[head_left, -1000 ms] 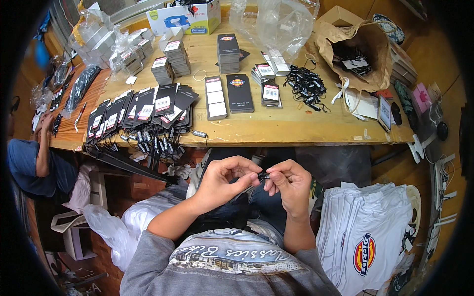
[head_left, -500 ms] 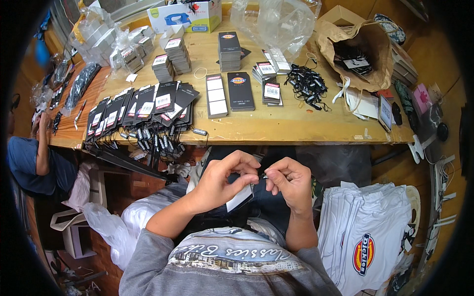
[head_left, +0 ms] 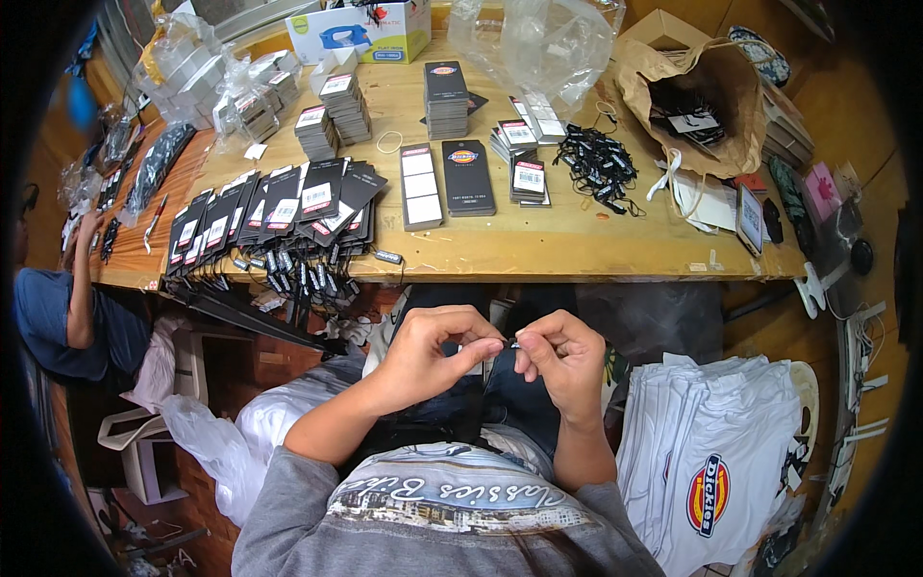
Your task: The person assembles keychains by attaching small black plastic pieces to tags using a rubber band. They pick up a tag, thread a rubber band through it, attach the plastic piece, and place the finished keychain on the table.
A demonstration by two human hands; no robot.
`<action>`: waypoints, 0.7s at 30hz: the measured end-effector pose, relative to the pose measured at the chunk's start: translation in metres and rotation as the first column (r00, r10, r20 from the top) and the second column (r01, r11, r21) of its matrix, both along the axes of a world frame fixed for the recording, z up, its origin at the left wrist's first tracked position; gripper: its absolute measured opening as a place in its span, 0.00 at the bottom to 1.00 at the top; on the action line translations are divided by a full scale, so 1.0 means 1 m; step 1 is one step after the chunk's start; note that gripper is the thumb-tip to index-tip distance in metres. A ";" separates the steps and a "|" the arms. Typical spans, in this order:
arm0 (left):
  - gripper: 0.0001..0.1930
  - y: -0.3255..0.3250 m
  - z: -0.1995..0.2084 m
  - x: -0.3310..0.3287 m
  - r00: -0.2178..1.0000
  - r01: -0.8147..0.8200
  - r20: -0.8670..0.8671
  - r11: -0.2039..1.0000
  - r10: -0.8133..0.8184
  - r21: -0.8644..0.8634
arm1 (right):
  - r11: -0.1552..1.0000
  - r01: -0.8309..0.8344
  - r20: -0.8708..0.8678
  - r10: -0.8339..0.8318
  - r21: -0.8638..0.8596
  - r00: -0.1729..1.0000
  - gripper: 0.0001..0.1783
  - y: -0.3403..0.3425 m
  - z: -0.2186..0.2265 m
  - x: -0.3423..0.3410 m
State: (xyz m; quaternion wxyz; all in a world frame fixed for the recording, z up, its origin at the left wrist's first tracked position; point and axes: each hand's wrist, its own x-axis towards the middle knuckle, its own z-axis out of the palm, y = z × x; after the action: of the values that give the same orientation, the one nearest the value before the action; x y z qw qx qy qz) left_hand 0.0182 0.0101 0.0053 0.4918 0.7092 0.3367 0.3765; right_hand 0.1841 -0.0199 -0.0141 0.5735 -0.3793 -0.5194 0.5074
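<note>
Above my lap, both hands are raised close together in a pinch. The fingertips of my left hand (head_left: pixel 435 348) press together at one end of a thin black tag string (head_left: pixel 511 342). My right hand (head_left: pixel 561 358) pinches its other end, where a small dark fastener partly shows. The fingers cover most of the string, and a hang tag below is hard to make out against the dark clothing. On the table ahead lie fanned black hang tags (head_left: pixel 317 197) with strings attached, a pile of loose black tag strings (head_left: pixel 594 159), and a stack of black tags (head_left: pixel 468 178).
White sticker tags (head_left: pixel 421 188) and taller tag stacks (head_left: pixel 446 101) stand on the table (head_left: pixel 577 252). A brown paper bag (head_left: pixel 726 96) sits at right. Folded white shirts (head_left: pixel 707 442) are piled beside me. Another person (head_left: pixel 82 317) works at far left.
The white tag face that hung below my hands no longer shows. My hands have barely shifted and remain pinched together. The other person's arm at left has moved slightly.
</note>
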 end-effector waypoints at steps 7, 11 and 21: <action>0.02 -0.001 -0.001 0.000 0.998 0.024 -0.064 0.991 -0.016 0.129 | 1.000 -0.023 0.030 0.023 -0.003 0.999 0.05 -0.003 0.002 -0.004; 0.06 0.002 -0.004 -0.003 0.990 0.138 0.059 0.984 -0.132 -0.111 | 0.995 -0.099 -0.015 0.099 -0.025 0.995 0.05 -0.004 0.001 -0.003; 0.15 0.014 -0.018 -0.011 0.906 0.404 0.316 0.795 -0.280 -0.452 | 0.978 -0.199 -0.047 0.197 -0.061 0.979 0.05 -0.006 -0.002 -0.008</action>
State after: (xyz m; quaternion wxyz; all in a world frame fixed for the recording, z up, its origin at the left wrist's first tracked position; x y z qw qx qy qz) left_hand 0.0071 0.0242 -0.0131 0.7570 0.5544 0.2290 0.2592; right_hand 0.1759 -0.0260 -0.0157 0.5179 -0.3338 -0.5260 0.5863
